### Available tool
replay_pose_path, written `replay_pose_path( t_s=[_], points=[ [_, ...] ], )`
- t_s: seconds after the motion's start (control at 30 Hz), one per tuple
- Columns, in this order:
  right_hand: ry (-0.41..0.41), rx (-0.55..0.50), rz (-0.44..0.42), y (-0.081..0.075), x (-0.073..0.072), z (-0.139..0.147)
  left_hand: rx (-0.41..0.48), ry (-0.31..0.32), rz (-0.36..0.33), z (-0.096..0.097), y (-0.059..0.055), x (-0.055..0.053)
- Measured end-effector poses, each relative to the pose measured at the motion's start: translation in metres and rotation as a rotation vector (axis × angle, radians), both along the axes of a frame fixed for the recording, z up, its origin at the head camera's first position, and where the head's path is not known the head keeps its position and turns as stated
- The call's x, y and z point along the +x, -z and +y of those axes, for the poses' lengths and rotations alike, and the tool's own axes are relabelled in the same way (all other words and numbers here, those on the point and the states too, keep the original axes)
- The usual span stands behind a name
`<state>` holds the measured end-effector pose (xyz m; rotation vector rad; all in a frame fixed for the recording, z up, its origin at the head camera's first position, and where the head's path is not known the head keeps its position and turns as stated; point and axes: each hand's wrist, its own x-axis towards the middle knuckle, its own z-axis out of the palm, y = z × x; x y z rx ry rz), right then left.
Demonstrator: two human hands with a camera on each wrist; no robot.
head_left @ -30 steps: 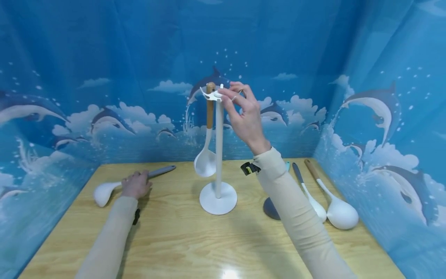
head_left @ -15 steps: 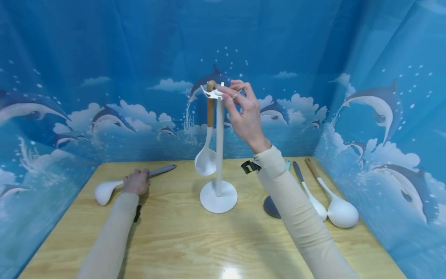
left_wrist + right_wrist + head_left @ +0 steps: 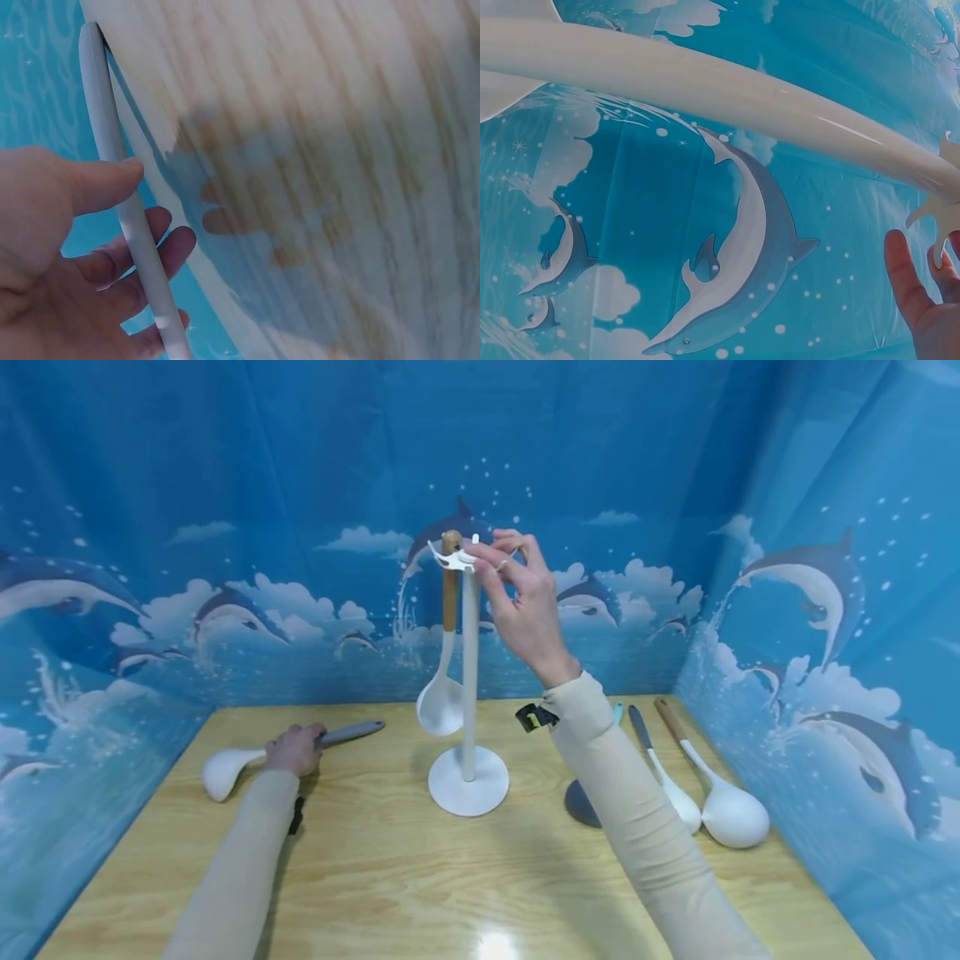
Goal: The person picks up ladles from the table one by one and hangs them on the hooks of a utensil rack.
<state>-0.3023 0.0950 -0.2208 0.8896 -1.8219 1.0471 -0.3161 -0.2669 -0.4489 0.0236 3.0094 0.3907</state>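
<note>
Wooden table (image 3: 390, 885) fills the lower frame. White stand (image 3: 469, 677) upright at centre, its broad base likely there to keep it from tipping. Left of frame: grey-handled ladle (image 3: 225, 772), left hand (image 3: 294, 750) wrapped loosely round its handle; bowl resting or just lifted, I can't tell. Lower right: wooden-handled ladle (image 3: 735, 818), laid aside. Wooden-handled spoon (image 3: 439, 703) hangs beside the post. Right hand (image 3: 528, 610) seems to pinch the hook crown (image 3: 453, 560), I'd guess to steady it. I read no brand or lettering.
</note>
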Motion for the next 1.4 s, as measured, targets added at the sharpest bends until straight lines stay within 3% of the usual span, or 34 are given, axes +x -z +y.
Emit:
replay_pose_path(
  t_s=[0.17, 0.43, 0.97, 1.4],
  points=[
    [0.013, 0.015, 0.016, -0.001, -0.001, 0.0, 0.012, 0.036, 0.014, -0.002, 0.001, -0.002],
    [0.015, 0.019, 0.026, -0.002, -0.001, 0.001, 0.062, 0.16, 0.075, -0.012, 0.01, -0.003],
    [0.029, 0.032, 0.042, 0.0, 0.0, -0.002, 0.078, 0.107, 0.257, -0.006, 0.014, -0.003],
    [0.047, 0.021, 0.063, -0.001, 0.0, 0.0, 0.202, 0.057, 0.533, 0.002, 0.009, 0.004]
  ],
)
